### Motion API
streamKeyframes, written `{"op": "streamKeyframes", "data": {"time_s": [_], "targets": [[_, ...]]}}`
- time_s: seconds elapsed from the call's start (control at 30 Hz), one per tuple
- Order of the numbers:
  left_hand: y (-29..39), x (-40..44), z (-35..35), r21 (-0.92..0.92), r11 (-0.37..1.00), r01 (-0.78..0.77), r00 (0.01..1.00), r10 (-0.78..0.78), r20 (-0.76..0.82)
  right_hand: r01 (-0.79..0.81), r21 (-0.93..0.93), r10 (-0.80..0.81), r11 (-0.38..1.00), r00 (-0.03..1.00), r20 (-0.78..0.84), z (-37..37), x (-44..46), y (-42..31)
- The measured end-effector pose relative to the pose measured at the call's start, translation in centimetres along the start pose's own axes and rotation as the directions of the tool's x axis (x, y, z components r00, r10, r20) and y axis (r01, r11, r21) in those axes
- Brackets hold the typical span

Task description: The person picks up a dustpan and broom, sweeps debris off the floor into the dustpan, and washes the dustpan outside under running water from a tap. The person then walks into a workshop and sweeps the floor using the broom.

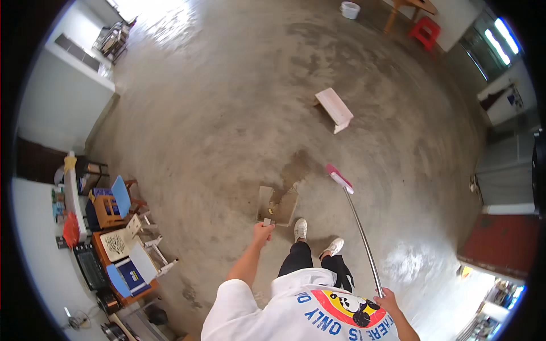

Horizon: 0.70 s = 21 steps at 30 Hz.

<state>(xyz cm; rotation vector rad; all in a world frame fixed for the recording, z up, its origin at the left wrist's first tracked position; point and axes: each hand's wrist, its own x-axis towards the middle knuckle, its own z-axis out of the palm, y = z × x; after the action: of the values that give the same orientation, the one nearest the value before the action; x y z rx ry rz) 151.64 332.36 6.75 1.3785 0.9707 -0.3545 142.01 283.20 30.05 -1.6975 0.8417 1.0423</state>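
My left hand is closed around the short handle of a boxy, brownish dustpan, which is low at the floor in front of my shoes. A little yellowish debris shows inside the pan. My right hand grips the upper part of a broom with a long metallic stick. Its pink and white head is down at the floor, to the right of the dustpan and apart from it. Between the pan and the broom head lies a dark, damp-looking patch that reaches the pan's edge.
A low pale pink stool or bench is farther ahead on the concrete floor. At the back are a white bucket, a red stool and a wooden table. Chairs and a toaster oven crowd the left; a dark red panel is right.
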Motion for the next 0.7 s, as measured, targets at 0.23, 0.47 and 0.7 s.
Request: {"op": "streamKeyframes", "data": {"time_s": [0.23, 0.47, 0.7], "targets": [[-1.6, -0.7, 4.4, -0.034, 0.999, 0.017, 0.993, -0.021, -0.117, 0.093, 0.18, -0.061, 0.979, 0.983, -0.175, 1.2, -5.3, 13.7], [-3.3, -6.4, 12.3, 0.072, 0.996, -0.056, 0.99, 0.064, -0.124, 0.254, 0.112, -0.17, 0.961, 0.857, -0.486, 2.1, -8.6, 34.3], [-8.0, -14.8, 23.6, 0.213, 0.957, -0.195, 0.98, 0.2, 0.002, 0.305, 0.509, 0.003, 0.805, 0.856, -0.517, 0.2, -13.8, 46.2]]}}
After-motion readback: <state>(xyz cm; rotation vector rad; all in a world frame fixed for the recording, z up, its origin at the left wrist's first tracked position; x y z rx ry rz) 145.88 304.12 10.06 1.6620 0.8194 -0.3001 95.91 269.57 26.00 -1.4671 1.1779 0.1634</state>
